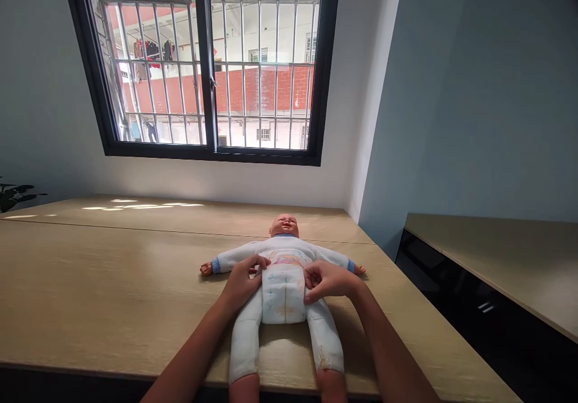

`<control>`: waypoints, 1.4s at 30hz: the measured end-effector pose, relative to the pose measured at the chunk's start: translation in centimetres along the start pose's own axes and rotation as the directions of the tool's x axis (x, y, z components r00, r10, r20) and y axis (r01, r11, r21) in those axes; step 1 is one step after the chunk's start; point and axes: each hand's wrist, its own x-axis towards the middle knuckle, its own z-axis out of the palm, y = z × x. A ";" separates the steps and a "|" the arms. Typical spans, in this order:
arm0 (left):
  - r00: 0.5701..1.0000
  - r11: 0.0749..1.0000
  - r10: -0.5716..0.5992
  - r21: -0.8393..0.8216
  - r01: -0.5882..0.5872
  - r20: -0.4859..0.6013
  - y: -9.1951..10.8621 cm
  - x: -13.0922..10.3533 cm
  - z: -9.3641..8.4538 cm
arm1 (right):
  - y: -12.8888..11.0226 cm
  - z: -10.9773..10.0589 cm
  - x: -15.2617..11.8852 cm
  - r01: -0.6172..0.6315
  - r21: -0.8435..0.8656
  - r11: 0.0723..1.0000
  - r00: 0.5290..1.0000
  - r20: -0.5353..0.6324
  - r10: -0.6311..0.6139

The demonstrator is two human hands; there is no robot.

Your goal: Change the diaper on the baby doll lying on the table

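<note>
Two hands at the diaper [283,294] waist on the doll [282,252]: left hand [244,279] and right hand [327,279], fingers curled, pinching its side tabs. Best pull both tabs evenly, snug and level.

Bright window [208,65] backlight; sharp; edges stretched.

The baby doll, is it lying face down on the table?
No, the baby doll lies on its back, face up, on the wooden table.

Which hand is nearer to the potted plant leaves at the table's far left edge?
Left. The left hand rests on the baby doll's white diaper on the side toward the dark green plant leaves; the right hand holds the diaper's opposite side, farther away.
</note>
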 end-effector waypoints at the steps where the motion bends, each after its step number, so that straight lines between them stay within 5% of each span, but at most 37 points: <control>1: 1.000 1.000 0.001 -0.001 -0.001 -0.001 0.0 0.0 0.0 | 0.1 0.1 0.1 -0.006 -0.007 1.000 1.000 -0.005 0.006; 18: 1.000 1.000 -0.013 0.019 0.013 -0.004 -0.2 0.0 0.1 | -0.9 0.3 -0.6 -0.044 0.094 0.995 0.996 -0.073 0.051; 28: 1.000 1.000 -0.014 0.023 0.014 0.000 -0.1 0.0 0.0 | -0.1 1.9 1.2 -0.045 -0.182 0.982 0.945 -0.328 -0.017; 42: 0.999 0.999 -0.030 0.014 0.030 -0.013 0.1 0.0 0.1 | 0.9 2.7 1.9 0.004 -0.289 0.957 0.880 -0.454 -0.141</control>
